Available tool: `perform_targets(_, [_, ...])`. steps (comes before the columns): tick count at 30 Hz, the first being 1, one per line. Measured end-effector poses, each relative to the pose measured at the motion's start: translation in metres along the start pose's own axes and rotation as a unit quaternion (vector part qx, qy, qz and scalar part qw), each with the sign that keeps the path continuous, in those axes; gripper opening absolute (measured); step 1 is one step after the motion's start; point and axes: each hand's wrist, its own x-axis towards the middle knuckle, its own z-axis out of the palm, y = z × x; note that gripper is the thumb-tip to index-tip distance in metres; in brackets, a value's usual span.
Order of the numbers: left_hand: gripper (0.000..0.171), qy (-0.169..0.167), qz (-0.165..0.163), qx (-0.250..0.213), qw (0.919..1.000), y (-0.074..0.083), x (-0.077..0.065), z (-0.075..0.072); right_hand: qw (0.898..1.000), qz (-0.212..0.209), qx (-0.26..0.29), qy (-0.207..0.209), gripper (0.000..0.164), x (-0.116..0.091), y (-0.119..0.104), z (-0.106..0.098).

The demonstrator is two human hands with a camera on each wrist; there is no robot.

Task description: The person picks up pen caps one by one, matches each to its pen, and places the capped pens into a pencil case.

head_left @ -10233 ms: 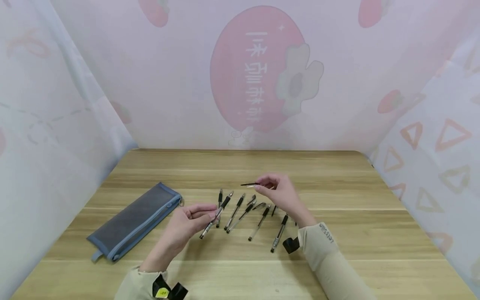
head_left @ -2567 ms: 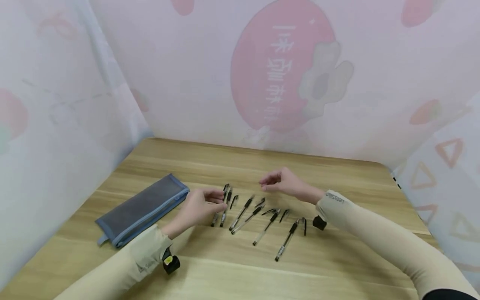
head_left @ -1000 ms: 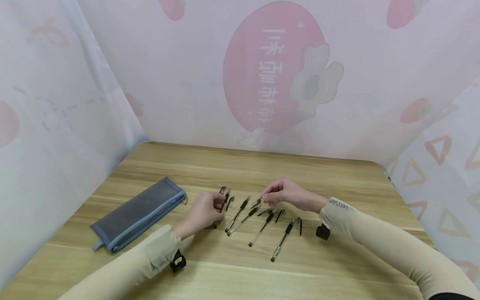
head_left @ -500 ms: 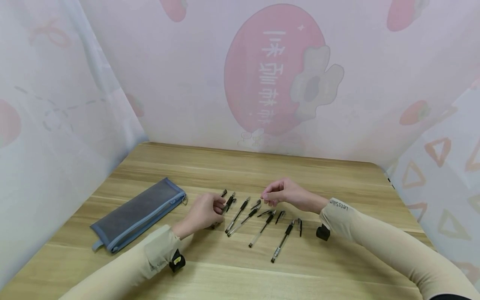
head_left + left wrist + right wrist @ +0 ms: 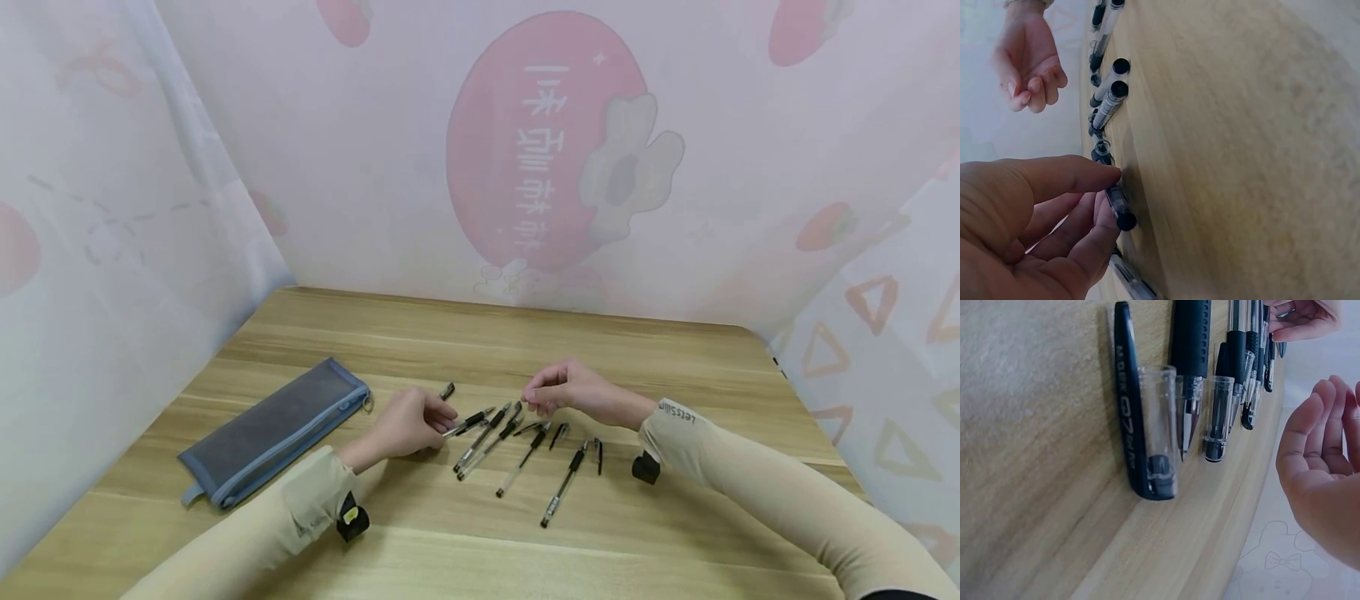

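The left hand (image 5: 414, 423) pinches a pen (image 5: 472, 421) by its rear part between thumb and fingers, just above the table (image 5: 637, 542), its tip angled toward the other pens (image 5: 563, 487). The right hand (image 5: 573, 387), fingers loosely bent around nothing, hovers beyond these pens, near the loose caps (image 5: 558, 435). The case (image 5: 273, 433) lies left of the left hand.
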Motion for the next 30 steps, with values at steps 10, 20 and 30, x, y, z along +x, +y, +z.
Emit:
perform_targets(10, [0.028,0.012,-0.018,-0.044,0.9988,-0.004,-0.002,-0.003,1.0,0.0,0.003,-0.008,0.041,0.001,0.006,-0.002])
perform_targets(20, [0.028,0.029,-0.066,-0.082,0.994,-0.002,-0.007,-0.017,1.0,-0.002,0.012,-0.014,0.037,0.0,0.003,-0.002])
perform_targets(30, [0.032,0.046,-0.095,-0.15,0.9829,0.005,-0.012,-0.026,1.0,-0.007,0.014,-0.027,0.04,0.002,0.005,0.0])
